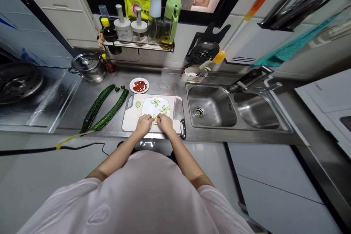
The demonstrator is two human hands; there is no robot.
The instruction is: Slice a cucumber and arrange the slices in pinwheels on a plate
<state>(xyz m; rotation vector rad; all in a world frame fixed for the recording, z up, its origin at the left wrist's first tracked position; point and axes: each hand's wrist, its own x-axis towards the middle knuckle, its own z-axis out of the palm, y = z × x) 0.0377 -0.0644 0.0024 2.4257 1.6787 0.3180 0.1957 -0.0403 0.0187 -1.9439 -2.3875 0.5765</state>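
A white plate [147,106] rests on a pale cutting board [128,123]. Cut cucumber slices [165,109] lie on it in small pinwheel shapes. At the plate's near edge, my left hand [144,124] and my right hand [165,122] come together with curled fingers. Their fingertips pinch at cucumber slices of the nearest pinwheel, which they partly cover. A few round cucumber slices [138,104] sit on the board left of the plate. To the right of it lies a kitchen knife [179,109], its black handle over the board's edge.
Two long cucumbers [111,111] and cut ends lie left of the board. Behind it stands a small plate of chopped red pieces [139,86]. A double sink [211,106] is at the right, a lidded pot [87,67] at the back left. Bottles fill a wall shelf [137,45].
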